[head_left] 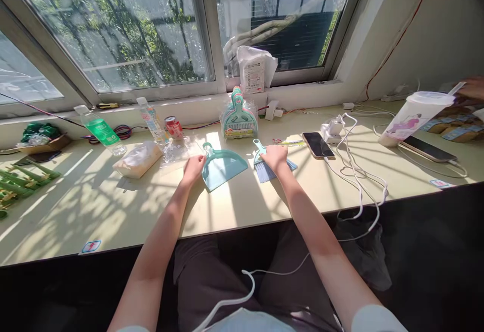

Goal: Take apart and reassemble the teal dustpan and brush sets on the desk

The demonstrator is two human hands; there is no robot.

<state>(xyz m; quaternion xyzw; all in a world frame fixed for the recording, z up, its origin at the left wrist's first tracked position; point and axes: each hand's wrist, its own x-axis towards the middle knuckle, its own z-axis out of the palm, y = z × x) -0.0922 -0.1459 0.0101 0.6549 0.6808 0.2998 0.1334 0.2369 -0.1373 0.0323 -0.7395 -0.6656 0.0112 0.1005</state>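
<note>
A pale turquoise dustpan (224, 167) lies flat on the table, its looped handle pointing towards the window. My left hand (194, 168) is closed at the dustpan's left side, with the fingertips on its edge near the handle. To the right lies a small hand brush (264, 172) with a turquoise handle and grey-blue bristles. My right hand (276, 158) grips it from above and covers part of its body. Between the two tools is a short gap of bare tabletop. Behind them stands a plastic-wrapped stack of dustpan-and-brush sets (239, 120).
Left of the dustpan are a tissue pack (138, 160), a green-labelled bottle (102, 131), a clear bottle (152, 121) and a red can (173, 127). To the right lie a phone (318, 145), white cables (355, 170) and a tilted cup (410, 119). Another person's hand (471, 90) is at far right.
</note>
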